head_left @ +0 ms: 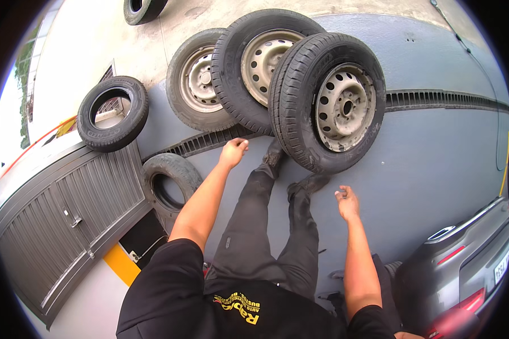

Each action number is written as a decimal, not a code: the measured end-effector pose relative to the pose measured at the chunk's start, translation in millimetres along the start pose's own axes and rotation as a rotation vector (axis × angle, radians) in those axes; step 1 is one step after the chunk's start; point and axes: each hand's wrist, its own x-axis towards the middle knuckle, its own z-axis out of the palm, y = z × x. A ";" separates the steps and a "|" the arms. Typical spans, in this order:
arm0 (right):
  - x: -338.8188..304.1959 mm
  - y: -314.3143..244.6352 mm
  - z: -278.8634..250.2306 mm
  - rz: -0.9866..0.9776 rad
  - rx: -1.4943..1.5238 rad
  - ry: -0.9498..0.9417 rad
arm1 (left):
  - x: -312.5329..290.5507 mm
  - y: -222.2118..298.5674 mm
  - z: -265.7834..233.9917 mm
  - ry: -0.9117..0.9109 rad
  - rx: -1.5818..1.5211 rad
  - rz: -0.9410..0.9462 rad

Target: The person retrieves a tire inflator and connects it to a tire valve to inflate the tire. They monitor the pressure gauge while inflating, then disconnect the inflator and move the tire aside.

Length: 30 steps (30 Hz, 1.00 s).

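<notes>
Head view shows three rimmed wheels (331, 104) already grouped together, while rimless tyres (113, 137) remain apart; left hand (233, 153) and right hand (348, 204), loosely curled, hold nothing visible.

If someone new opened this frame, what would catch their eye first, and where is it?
Probably the front wheel, its black tyre on a pale, worn rim, just right of centre near the top, with the middle wheel and the far wheel to its left. Next, below the wheels, come the person's left hand and right hand, apart and visibly holding nothing. A grey car sits at lower right.
</notes>
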 end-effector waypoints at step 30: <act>-23.1 -127.2 58.2 0.184 0.826 -0.105 | 59.1 117.0 -41.7 -0.590 -0.026 -0.104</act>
